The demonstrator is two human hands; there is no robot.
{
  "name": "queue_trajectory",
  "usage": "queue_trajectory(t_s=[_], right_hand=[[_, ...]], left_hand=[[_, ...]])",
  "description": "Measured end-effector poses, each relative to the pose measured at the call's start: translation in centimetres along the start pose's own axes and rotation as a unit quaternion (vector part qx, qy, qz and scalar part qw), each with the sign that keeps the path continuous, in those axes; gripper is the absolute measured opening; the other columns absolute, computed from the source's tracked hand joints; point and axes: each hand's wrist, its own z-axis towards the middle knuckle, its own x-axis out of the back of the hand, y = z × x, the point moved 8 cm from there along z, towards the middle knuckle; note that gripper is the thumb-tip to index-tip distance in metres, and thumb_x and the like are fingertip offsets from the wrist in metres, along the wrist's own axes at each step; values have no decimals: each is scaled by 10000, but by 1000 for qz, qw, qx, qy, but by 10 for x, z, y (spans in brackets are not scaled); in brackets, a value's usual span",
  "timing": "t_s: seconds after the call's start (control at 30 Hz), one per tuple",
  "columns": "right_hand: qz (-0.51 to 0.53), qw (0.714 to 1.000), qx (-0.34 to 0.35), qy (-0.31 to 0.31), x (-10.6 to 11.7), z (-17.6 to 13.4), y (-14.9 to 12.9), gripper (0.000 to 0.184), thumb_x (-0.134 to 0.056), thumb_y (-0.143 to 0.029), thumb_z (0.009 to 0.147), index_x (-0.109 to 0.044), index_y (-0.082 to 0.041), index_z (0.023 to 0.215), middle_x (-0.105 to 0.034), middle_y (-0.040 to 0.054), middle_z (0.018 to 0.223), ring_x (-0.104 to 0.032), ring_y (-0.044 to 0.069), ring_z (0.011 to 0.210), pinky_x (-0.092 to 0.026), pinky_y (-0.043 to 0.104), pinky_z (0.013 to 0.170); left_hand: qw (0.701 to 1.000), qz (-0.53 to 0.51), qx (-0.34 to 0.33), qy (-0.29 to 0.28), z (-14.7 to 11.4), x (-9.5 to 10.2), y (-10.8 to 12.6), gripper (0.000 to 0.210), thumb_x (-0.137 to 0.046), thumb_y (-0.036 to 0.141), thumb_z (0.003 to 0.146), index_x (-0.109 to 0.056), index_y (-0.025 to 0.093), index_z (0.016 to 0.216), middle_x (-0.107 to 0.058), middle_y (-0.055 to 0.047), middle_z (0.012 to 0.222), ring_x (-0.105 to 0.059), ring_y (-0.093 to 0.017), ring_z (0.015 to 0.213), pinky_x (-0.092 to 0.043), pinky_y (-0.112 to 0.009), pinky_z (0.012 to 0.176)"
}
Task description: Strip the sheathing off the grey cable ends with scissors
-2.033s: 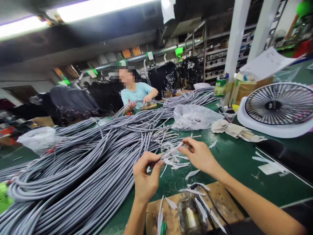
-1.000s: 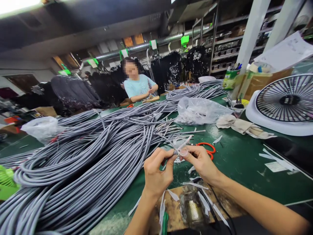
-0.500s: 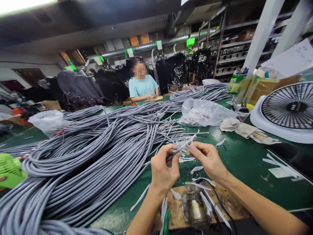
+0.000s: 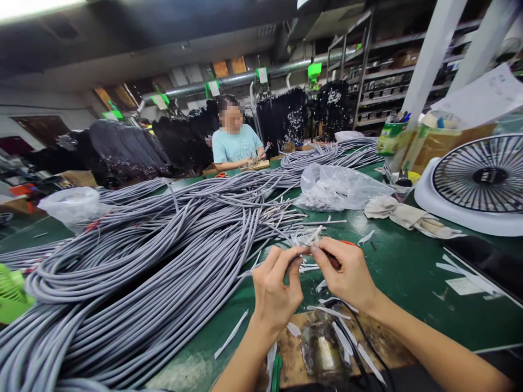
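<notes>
Both hands meet over the green table. My left hand is closed, thumb and fingers pinching a grey cable near its stripped end. Touching the left fingertips, my right hand pinches the same cable end, where whitish strands stick up. Exactly what the right fingertips grip is partly hidden. A red-handled item shows just behind the right hand; its kind is not clear. To the left spreads a large heap of grey cables, their stripped white ends pointing at my hands.
Below my hands lies a wooden board with a metal block, black cords and white scraps. A plastic bag, a cloth glove and a white fan stand right. Across the table sits a person.
My hands have come together at the cable end, the right fingers moving left against the left ones. The red-handled item shows more behind the right hand. The view has shifted slightly.
</notes>
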Motion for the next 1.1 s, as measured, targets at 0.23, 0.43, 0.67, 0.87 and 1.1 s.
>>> queue_trajectory(t_s=[0.23,0.43,0.67,0.87,1.1], right_hand=[[-50,997,49,35,4,-2,-4,171,-425,-135,852,-550,-165,740,-569,22,656,-516,112,572,-378,219,519],[-32,999,10,38,4,0,2,163,-442,-148,847,-585,-157,771,-610,28,675,-521,112,547,-385,220,514],[19,997,-77,18,-2,0,10,227,-447,-219,860,-594,-161,697,-581,-3,577,-461,90,459,-335,210,448],[-40,994,29,101,15,-5,-10,157,-441,-145,849,-579,-164,776,-619,25,661,-535,112,552,-391,219,526],[-74,990,21,115,25,0,2,149,-449,-135,841,-576,-162,768,-626,34,677,-564,125,587,-399,222,551]], left_hand=[[990,-78,79,-81,3,-8,-9,202,-455,159,842,-619,212,946,-515,-17,737,-482,-114,616,-365,-231,544],[979,-152,65,-120,4,-12,-8,277,-406,128,841,-585,184,637,-406,-12,667,-433,-121,626,-340,-247,548],[984,-151,15,-94,7,-7,-7,272,-374,39,737,-495,167,530,-367,-6,658,-393,-115,606,-330,-247,539],[987,-119,34,-97,8,-16,-14,271,-364,44,777,-556,178,642,-401,-6,684,-416,-111,617,-335,-231,542],[991,-61,-23,-116,5,-24,-5,314,-370,-6,735,-609,184,662,-418,-7,700,-420,-99,593,-319,-229,540]])
